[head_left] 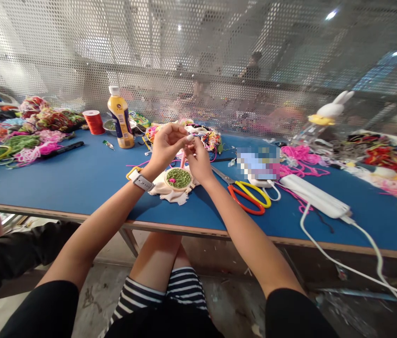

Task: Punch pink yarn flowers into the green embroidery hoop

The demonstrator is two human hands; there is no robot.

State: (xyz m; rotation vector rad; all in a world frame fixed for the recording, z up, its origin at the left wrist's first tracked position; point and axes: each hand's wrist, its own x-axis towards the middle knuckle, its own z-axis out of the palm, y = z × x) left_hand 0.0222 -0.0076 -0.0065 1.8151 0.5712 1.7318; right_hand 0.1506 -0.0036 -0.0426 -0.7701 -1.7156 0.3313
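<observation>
**Pink yarn pinched over the hoop**

Pink yarn (183, 158) sits between both hands — left hand (165, 143) and right hand (198, 159) closed fingertip to fingertip just above the small embroidery hoop (178, 179) on the blue bench (79, 178). Probably threading or knotting; the tool is too small to tell. Next calls for steady, fine tension.

Matt blue table (79, 178), glossy plastic-handled scissors (248, 195), seemingly frayed cloth (170, 193).
</observation>
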